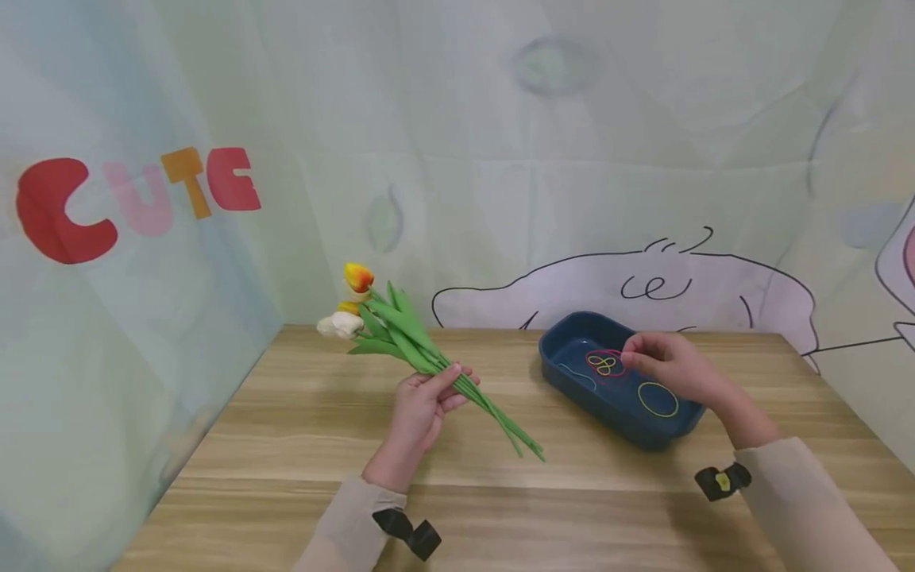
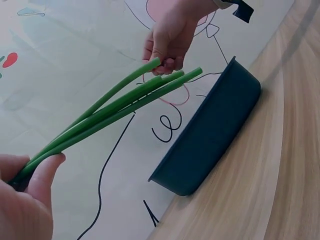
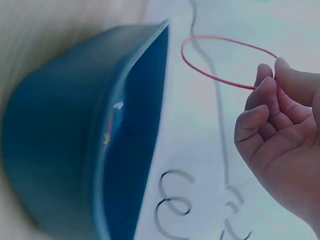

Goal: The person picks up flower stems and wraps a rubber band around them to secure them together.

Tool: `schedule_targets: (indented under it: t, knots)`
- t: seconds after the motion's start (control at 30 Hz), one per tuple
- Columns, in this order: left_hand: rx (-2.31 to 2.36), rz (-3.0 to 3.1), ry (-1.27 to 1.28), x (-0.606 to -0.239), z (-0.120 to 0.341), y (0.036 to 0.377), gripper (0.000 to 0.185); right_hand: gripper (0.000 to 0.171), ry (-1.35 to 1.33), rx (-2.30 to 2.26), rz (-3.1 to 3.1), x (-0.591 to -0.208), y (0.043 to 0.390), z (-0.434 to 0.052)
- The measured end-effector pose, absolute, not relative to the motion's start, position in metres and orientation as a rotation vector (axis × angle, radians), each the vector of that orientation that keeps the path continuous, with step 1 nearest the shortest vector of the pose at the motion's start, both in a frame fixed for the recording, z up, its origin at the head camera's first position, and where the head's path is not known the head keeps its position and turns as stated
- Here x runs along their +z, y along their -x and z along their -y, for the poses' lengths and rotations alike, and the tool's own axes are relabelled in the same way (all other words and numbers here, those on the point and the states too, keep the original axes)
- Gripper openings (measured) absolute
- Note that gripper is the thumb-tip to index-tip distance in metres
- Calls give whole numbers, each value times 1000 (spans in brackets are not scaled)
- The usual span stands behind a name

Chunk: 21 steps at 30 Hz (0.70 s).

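In the head view my left hand (image 1: 418, 409) holds a bunch of artificial tulips (image 1: 403, 338) by the green stems, thumb across them. Their orange-yellow and white blooms point to the far left, and the stem ends slant toward the lower right. My right hand (image 1: 672, 367) is above the dark blue tray (image 1: 593, 409). Between thumb and fingertips it pinches a red rubber band (image 3: 215, 78), which hangs as an open loop in the right wrist view. The left wrist view shows the stem ends (image 2: 192, 75) apart from the tray.
Inside the tray lie a round yellow rubber band (image 1: 641, 399), a twisted yellow one (image 1: 602, 365) and a light blue one (image 1: 577, 376). The tray stands on a wooden table (image 1: 286, 445). Behind it hangs a printed curtain (image 1: 457, 199).
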State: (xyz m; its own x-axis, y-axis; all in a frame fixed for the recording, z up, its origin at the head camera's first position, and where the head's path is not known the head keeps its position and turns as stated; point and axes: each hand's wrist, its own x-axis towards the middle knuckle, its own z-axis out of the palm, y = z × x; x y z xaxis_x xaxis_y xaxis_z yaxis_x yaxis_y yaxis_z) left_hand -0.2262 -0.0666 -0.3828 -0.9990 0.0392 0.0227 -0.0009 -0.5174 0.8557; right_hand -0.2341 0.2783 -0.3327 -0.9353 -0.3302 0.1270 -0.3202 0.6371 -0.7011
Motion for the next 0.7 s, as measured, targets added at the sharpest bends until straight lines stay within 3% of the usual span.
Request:
schedule_targets:
  t: [0.43, 0.7]
  knots:
    - [2819, -1460, 38, -378, 66, 226, 13, 3, 948, -1369, -2694, -304, 196, -231]
    - [2841, -1448, 72, -376, 69, 225, 8, 4, 1169, -1490, -2528, -302, 178, -209]
